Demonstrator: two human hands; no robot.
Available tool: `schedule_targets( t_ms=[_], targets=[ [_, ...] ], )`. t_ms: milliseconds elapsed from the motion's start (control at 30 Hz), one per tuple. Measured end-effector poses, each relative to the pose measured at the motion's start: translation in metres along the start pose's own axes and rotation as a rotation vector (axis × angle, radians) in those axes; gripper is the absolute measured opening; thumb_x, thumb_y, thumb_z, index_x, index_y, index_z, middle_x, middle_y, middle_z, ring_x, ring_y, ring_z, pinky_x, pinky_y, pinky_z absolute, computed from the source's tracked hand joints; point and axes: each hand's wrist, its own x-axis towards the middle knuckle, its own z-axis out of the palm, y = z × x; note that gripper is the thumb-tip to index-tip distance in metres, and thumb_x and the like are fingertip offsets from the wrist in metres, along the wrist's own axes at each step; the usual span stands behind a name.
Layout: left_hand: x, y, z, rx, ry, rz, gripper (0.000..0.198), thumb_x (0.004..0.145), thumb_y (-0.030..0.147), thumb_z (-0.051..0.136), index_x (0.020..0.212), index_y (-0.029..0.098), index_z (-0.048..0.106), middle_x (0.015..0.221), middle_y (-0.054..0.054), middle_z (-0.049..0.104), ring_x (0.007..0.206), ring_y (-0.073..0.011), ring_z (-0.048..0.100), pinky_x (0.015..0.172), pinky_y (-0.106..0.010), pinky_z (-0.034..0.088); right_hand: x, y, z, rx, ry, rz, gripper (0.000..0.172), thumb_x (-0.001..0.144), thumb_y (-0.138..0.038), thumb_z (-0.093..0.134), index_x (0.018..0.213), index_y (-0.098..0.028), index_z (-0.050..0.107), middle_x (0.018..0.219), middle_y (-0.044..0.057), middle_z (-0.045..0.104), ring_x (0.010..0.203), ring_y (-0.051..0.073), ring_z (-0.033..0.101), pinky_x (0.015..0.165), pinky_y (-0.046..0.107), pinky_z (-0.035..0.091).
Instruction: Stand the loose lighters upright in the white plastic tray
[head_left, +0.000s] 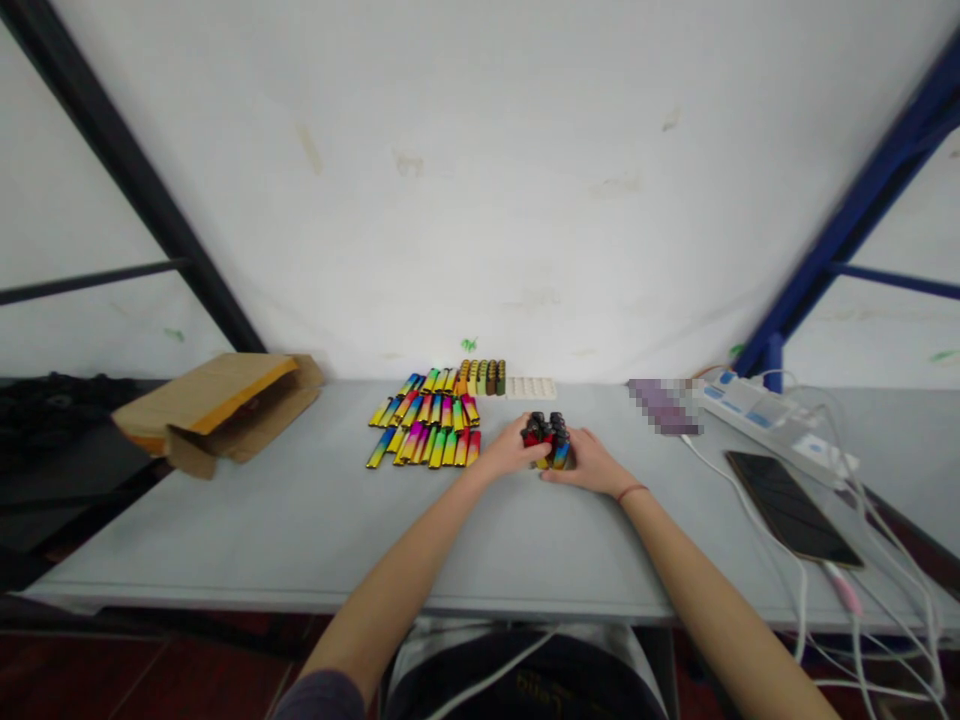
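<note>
Dark clothing point(592, 670) on the near side of both hands, crossed by a white cable point(499, 683). Left hand point(512, 452) curled about the left side of a black-topped cluster point(559, 445), thumb across its front; right hand point(591, 463) cupped firmly against the right side. Its pieces resemble lighters, though too small to be sure. Left of the left hand: rows of colourful metallic pieces point(435, 410), lying down. Beyond the hands: white tray point(531, 388), upright gold batch point(484, 378) just beside it. Right of the right hand: black phone point(793, 508).
</note>
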Motion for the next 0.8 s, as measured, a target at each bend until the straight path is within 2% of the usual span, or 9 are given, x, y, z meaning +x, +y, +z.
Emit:
schedule_targets(
  t_ms=[100,233,300,433,600,800],
  targets=[
    [-0.001,0.002,0.000,-0.055,0.019,-0.022,0.032,0.078,0.032,0.069,0.103,0.018,0.054,0.087,0.000,0.064,0.082,-0.0163,0.060,0.082,-0.031,0.052,0.000,0.001,0.000,-0.011,-0.001,0.007,0.057,0.074,-0.052,0.081,0.117,-0.020,0.062,0.112,0.011,0.073,0.102,0.031,0.066,0.097,0.049,0.045],
    [-0.002,0.006,-0.001,-0.020,-0.017,-0.056,0.047,0.066,0.027,0.078,0.106,0.019,0.055,0.085,0.001,0.065,0.080,-0.0169,0.061,0.079,-0.031,0.054,0.000,0.001,0.002,-0.018,0.004,0.004,0.055,0.074,-0.051,0.081,0.116,-0.021,0.063,0.114,0.011,0.072,0.105,0.032,0.065,0.098,0.049,0.045],
    [-0.003,0.008,0.000,-0.012,-0.022,-0.067,0.048,0.064,0.025,0.077,0.107,0.019,0.057,0.083,0.002,0.065,0.079,-0.0172,0.061,0.078,-0.031,0.054,0.000,0.002,0.002,-0.021,0.011,-0.001,0.058,0.073,-0.051,0.082,0.118,-0.020,0.062,0.117,0.012,0.072,0.108,0.033,0.065,0.099,0.050,0.045],
    [-0.004,0.010,0.003,-0.042,0.027,-0.069,0.046,0.068,0.026,0.073,0.110,0.020,0.057,0.083,0.002,0.065,0.081,-0.0180,0.062,0.080,-0.031,0.054,0.000,0.002,0.003,-0.019,0.018,-0.011,0.063,0.074,-0.052,0.082,0.123,-0.020,0.061,0.120,0.013,0.071,0.109,0.033,0.065,0.100,0.049,0.045],
    [-0.005,0.010,0.003,-0.027,0.095,-0.082,0.048,0.073,0.030,0.073,0.115,0.020,0.054,0.089,0.000,0.067,0.085,-0.0192,0.064,0.084,-0.033,0.054,0.000,0.003,0.003,-0.034,0.007,0.005,0.059,0.074,-0.053,0.081,0.119,-0.020,0.063,0.117,0.012,0.072,0.106,0.033,0.066,0.099,0.050,0.045],
    [-0.007,0.011,0.005,-0.040,0.127,-0.085,0.043,0.074,0.029,0.073,0.110,0.020,0.052,0.083,0.001,0.064,0.077,-0.0166,0.061,0.078,-0.032,0.054,0.000,0.001,0.001,-0.018,-0.005,0.003,0.056,0.075,-0.052,0.081,0.117,-0.020,0.062,0.116,0.011,0.072,0.105,0.031,0.066,0.098,0.048,0.045]
  ],
)
